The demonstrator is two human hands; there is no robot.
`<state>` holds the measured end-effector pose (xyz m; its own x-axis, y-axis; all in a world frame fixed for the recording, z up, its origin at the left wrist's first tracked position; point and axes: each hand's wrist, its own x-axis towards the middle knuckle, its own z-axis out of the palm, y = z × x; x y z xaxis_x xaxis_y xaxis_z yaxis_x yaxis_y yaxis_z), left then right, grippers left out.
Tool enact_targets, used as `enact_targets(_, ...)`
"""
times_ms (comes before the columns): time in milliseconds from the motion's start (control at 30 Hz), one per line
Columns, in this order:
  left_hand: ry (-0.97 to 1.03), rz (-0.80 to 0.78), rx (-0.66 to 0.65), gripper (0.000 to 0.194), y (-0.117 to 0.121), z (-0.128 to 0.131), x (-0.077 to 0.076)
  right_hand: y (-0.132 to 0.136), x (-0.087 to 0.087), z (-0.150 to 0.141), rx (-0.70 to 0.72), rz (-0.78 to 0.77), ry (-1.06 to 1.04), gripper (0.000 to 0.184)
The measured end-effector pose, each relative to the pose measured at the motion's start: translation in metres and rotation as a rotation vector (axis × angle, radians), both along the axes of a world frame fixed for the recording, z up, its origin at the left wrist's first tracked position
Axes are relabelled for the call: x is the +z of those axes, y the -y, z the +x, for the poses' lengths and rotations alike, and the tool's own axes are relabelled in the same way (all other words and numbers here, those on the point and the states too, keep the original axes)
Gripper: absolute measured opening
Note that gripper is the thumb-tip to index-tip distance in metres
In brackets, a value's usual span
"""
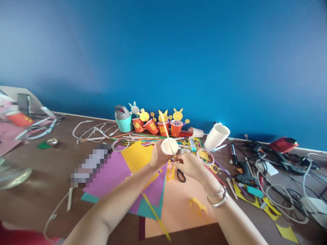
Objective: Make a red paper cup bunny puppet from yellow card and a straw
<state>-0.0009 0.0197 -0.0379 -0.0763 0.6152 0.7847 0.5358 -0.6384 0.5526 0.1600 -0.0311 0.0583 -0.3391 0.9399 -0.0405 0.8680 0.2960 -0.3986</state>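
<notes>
My left hand (156,154) is wrapped round a paper cup (166,148) with a pale inside, its mouth turned toward me. A thin cream-coloured stick (164,124) stands up out of the cup, leaning left. Close beside the cup's lower right, my right hand (188,164) is closed in a pinch; what its fingertips hold is too small to make out. Just below that hand shows the black handle of a pair of scissors (181,176), their blades mostly hidden. Purple paper (109,178), yellow paper (136,154) and peach paper (184,207) lie under my hands.
Red paper cups (176,128) with yellow animal faces stand along the blue wall, beside a turquoise lidded container (123,119). White stacked cups (217,136) lean at the right. Tape rolls (205,157), a glue gun (246,175) and tangled cables (281,197) lie farther right. A phone-like blurred object (90,165) lies left.
</notes>
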Motion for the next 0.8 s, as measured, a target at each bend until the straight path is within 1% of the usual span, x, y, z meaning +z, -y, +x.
enact_targets(67,0.020,-0.002,0.015,0.069,-0.001,-0.001,-0.001,-0.002,-0.007,0.001,0.035,-0.023,0.044,0.026)
enact_targets(200,0.195,-0.128,0.028,0.071,-0.005,-0.006,-0.003,-0.008,-0.018,0.010,0.021,-0.043,0.233,0.022)
enact_targets(267,0.254,-0.174,0.012,0.069,-0.007,-0.008,-0.003,-0.010,-0.021,0.014,0.025,-0.074,0.294,0.024)
enact_targets(333,0.263,-0.190,0.004,0.068,-0.008,-0.008,-0.002,-0.012,-0.020,0.014,0.028,-0.100,0.289,0.025)
enact_targets(367,0.256,-0.190,0.004,0.069,-0.008,-0.007,-0.001,-0.013,-0.017,0.013,0.022,-0.104,0.258,0.025)
enact_targets(433,0.227,-0.186,0.004,0.071,-0.007,-0.005,0.001,-0.012,-0.012,0.010,-0.003,-0.079,0.123,0.023)
enact_targets(533,0.195,-0.180,-0.004,0.070,-0.004,-0.001,0.004,-0.009,-0.005,0.002,-0.010,-0.025,-0.184,0.018)
enact_targets(600,0.206,-0.190,-0.007,0.066,-0.001,0.001,0.007,-0.008,-0.004,-0.002,0.009,-0.002,-0.371,0.016)
enact_targets(633,0.224,-0.201,-0.005,0.065,-0.001,0.001,0.008,-0.008,-0.005,-0.003,0.019,0.006,-0.433,0.017)
enact_targets(700,0.280,-0.234,0.007,0.062,-0.001,0.001,0.012,-0.009,-0.007,-0.002,0.026,0.026,-0.487,0.018)
enact_targets(733,0.317,-0.248,0.017,0.059,-0.002,0.001,0.013,-0.010,-0.007,0.000,0.026,0.025,-0.481,0.018)
enact_targets(800,0.400,-0.267,0.034,0.053,-0.004,-0.001,0.016,-0.012,-0.007,0.008,0.033,-0.028,-0.434,0.016)
